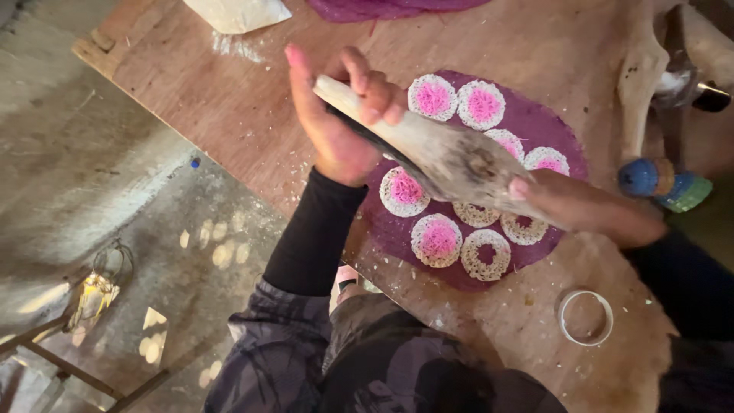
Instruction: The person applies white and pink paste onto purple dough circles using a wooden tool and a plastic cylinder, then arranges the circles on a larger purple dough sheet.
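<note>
Now my left grip (336,115) is clamped on one end of a pale wooden roller (436,153) and my right grip (589,208) on the other, over a purple sheet (566,145) mid-bench (229,92); a white bag (237,14) lies at the far edge.

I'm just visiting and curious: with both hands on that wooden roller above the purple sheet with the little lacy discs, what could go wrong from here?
1. The wooden roller, held by the left hand and right hand, could shift or crush the lacy discs on the purple sheet.
2. The white ring lies close to the right forearm and might get knocked.
3. Crumbs on the wooden table could get pressed in.
</note>
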